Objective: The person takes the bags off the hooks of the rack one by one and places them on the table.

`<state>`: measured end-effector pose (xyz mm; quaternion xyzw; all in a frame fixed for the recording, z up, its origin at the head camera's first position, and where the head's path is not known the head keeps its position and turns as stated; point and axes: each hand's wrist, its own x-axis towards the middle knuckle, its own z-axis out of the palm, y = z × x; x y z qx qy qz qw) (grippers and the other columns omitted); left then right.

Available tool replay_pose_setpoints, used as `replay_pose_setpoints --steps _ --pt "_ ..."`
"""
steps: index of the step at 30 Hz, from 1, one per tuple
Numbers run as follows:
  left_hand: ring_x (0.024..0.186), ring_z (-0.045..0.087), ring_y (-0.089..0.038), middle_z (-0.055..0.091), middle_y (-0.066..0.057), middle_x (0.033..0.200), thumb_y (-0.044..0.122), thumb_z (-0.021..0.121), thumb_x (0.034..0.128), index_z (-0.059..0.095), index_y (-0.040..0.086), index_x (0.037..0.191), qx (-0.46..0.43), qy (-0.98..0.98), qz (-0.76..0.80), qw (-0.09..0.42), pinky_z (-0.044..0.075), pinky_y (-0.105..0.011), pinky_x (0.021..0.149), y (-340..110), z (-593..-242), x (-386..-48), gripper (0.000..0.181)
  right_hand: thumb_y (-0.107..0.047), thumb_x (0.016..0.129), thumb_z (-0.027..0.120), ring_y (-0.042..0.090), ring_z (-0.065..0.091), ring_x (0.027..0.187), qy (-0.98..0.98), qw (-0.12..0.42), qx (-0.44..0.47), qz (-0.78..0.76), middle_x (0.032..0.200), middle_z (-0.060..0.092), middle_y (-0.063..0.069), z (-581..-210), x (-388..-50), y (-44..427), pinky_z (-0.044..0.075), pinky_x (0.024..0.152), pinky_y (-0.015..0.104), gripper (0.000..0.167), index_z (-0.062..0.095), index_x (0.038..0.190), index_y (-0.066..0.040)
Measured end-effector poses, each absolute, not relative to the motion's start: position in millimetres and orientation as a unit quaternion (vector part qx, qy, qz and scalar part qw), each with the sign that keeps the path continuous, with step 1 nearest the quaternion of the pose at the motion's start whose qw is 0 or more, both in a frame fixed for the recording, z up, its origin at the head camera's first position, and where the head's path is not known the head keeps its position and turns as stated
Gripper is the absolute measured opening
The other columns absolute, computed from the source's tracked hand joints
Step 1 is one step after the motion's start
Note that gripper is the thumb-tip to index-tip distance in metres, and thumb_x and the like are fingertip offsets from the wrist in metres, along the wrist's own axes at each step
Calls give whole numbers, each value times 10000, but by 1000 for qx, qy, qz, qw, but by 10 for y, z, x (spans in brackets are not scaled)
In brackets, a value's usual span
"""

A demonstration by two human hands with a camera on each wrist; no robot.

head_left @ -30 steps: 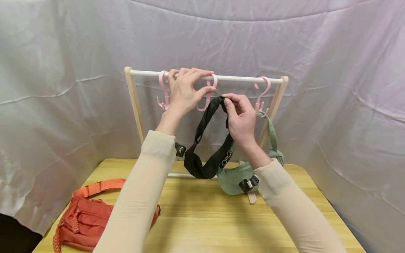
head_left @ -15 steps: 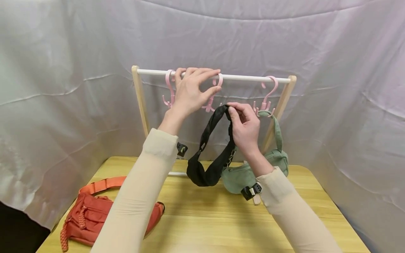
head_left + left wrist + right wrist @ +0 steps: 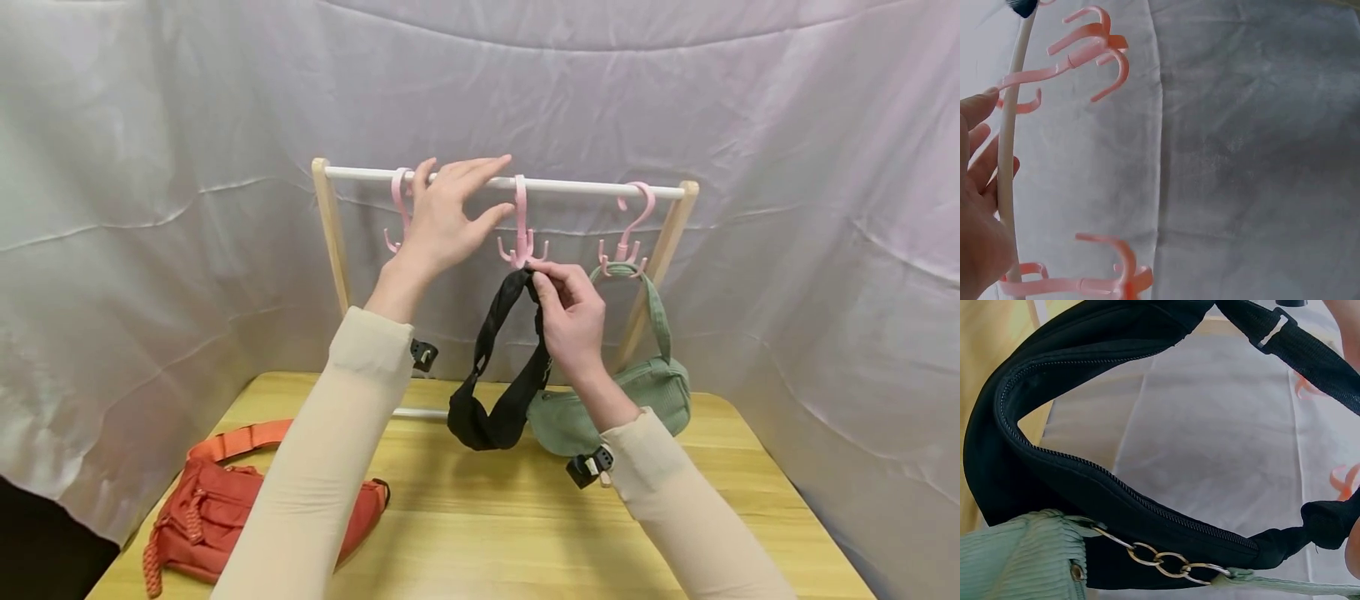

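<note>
A black shoulder bag (image 3: 487,429) hangs in a loop from my right hand (image 3: 573,321), which pinches the top of its strap between thumb and fingers. The pinched spot lies just below the prongs of the middle pink hook (image 3: 521,221). My left hand (image 3: 446,217) is at the white bar (image 3: 585,187), fingers extended and thumb pointing toward that hook. In the left wrist view its fingers reach behind the bar, close to a pink hook (image 3: 1088,53). The right wrist view shows the black bag's long zipper (image 3: 1141,500) from near; the pinching fingertips are mostly out of that view.
A green corduroy bag (image 3: 648,387) with a chain (image 3: 1172,565) hangs from the right pink hook (image 3: 626,225). Another pink hook (image 3: 399,208) is at the left. A red bag (image 3: 217,525) lies on the wooden table (image 3: 480,533). Grey cloth (image 3: 480,83) surrounds it.
The right hand and black bag have moved down, to just under the middle hook. That hook has turned, its prongs now spread toward the viewer. The left thumb has come slightly away from it.
</note>
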<state>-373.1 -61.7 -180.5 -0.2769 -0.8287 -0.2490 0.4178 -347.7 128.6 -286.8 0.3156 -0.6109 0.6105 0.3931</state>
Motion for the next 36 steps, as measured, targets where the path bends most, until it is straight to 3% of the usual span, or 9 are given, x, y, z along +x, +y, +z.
replay_pose_setpoints --steps 5,14,20,27,36 --pt "1391 519 -175 641 -20 1441 284 769 958 625 155 1459 -306 -790 -295 442 67 -515 1262 -677 -1867 -3689 536 -10 997 677 91 620 825 -624 392 306 604 1014 670 205 -2940 -3488 1267 519 737 168 150 758 1098 66" --pt "1356 542 -208 646 -68 1427 266 781 946 630 98 1442 -330 -752 -310 480 88 -452 1256 -806 -2050 -3536 545 -20 993 687 99 638 855 -630 377 298 610 1007 665 189 -3046 -3473 1227 530 755 171 151 766 1101 51" --pt "1340 558 -251 647 -101 1420 220 782 935 638 66 1422 -344 -736 -308 495 172 -552 1228 -884 -2196 -3422 530 2 991 679 83 641 870 -631 373 293 614 1013 665 200 -3097 -3465 1207 528 766 160 148 760 1096 67" --pt "1290 583 -289 649 -134 1406 167 798 915 641 27 1403 -369 -713 -324 500 320 -453 1158 -988 -2370 -3300 531 111 966 649 53 624 851 -629 379 291 612 1000 631 289 -3150 -3457 1181 521 763 137 142 718 1082 155" --pt "1303 576 -331 643 -145 1410 172 803 903 648 21 1393 -395 -715 -319 481 368 -465 1137 -1051 -2655 -3155 536 -21 989 694 91 655 865 -630 372 289 618 1003 659 195 -3193 -3461 1224 549 773 177 153 763 1099 60"
